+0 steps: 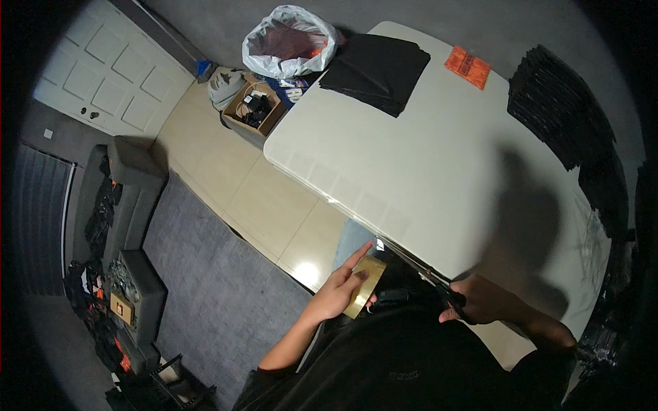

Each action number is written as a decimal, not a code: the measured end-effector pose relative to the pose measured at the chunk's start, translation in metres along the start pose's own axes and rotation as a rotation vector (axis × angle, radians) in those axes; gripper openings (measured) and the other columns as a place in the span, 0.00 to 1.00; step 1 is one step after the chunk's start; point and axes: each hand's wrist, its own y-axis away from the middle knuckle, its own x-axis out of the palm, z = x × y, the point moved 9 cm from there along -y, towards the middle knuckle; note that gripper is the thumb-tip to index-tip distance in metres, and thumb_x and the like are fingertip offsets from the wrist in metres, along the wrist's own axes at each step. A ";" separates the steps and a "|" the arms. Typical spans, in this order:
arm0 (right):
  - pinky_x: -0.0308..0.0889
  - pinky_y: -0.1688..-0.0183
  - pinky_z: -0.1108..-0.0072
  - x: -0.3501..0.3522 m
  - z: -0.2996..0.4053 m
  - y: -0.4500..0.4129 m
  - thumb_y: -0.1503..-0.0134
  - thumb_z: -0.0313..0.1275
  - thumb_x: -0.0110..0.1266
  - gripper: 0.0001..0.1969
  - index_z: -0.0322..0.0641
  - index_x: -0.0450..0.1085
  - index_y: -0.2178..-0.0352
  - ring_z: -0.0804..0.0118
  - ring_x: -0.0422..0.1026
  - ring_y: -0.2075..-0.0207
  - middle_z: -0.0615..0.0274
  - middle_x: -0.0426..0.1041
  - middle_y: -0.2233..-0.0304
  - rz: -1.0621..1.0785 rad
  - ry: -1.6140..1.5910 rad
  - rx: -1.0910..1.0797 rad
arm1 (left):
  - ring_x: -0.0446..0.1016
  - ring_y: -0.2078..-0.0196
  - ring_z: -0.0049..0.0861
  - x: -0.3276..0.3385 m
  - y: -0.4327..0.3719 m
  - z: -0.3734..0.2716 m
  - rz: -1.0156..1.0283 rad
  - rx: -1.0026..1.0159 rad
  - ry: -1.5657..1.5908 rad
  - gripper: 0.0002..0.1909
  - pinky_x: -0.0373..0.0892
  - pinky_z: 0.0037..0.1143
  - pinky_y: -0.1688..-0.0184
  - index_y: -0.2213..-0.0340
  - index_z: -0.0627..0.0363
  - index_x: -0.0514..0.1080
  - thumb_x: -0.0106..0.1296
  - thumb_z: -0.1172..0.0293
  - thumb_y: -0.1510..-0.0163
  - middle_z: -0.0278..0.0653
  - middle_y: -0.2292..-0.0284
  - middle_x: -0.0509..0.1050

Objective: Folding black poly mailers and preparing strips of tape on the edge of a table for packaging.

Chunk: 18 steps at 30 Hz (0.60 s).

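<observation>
My left hand (336,293) holds a roll of clear yellowish packing tape (367,287), with the index finger stretched towards the table edge. A short shiny strip of tape (379,244) shows by that fingertip. My right hand (470,300) is closed around the black handles of a pair of scissors (452,300). The scissor blades point along the near edge of the white table (437,205), towards the tape strip. Faint rectangular tape pieces (354,192) lie in a row along that edge. Whether the blades touch the tape cannot be told.
Black flat sheets or bags (378,72) lie at the table's far left, an orange packet (468,67) at the far edge. Tall black stacks (560,108) stand along the right. Beyond the left corner are a lined waste bin (288,64) and a cardboard box (262,120); a grey sofa (136,205) stands left.
</observation>
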 end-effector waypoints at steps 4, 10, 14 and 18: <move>0.64 0.76 0.70 -0.012 0.017 -0.001 0.50 0.61 0.64 0.34 0.38 0.66 0.81 0.68 0.66 0.84 0.65 0.63 0.88 -0.028 0.080 -0.042 | 0.78 0.69 0.26 -0.002 0.002 0.002 -0.014 -0.005 0.014 0.33 0.77 0.24 0.62 0.29 0.45 0.45 0.37 0.74 0.32 0.43 0.64 0.74; 0.64 0.76 0.71 -0.011 0.011 0.005 0.49 0.57 0.67 0.30 0.38 0.68 0.80 0.70 0.67 0.82 0.65 0.65 0.86 0.040 0.108 -0.095 | 0.77 0.69 0.26 -0.004 0.030 -0.009 0.005 -0.044 0.023 0.33 0.76 0.24 0.64 0.29 0.47 0.48 0.37 0.74 0.33 0.44 0.67 0.74; 0.66 0.73 0.69 -0.050 0.024 0.029 0.50 0.56 0.70 0.30 0.36 0.70 0.77 0.68 0.68 0.81 0.63 0.67 0.85 -0.081 0.161 0.013 | 0.77 0.68 0.24 -0.005 0.052 -0.019 0.039 -0.038 0.029 0.31 0.75 0.23 0.64 0.30 0.47 0.51 0.38 0.74 0.33 0.43 0.63 0.74; 0.70 0.64 0.65 -0.117 -0.003 0.049 0.57 0.51 0.76 0.32 0.35 0.74 0.62 0.57 0.74 0.71 0.54 0.73 0.76 -0.379 0.310 0.328 | 0.78 0.66 0.22 0.002 0.052 -0.030 0.055 0.052 0.087 0.29 0.76 0.23 0.61 0.31 0.46 0.52 0.37 0.75 0.32 0.43 0.56 0.73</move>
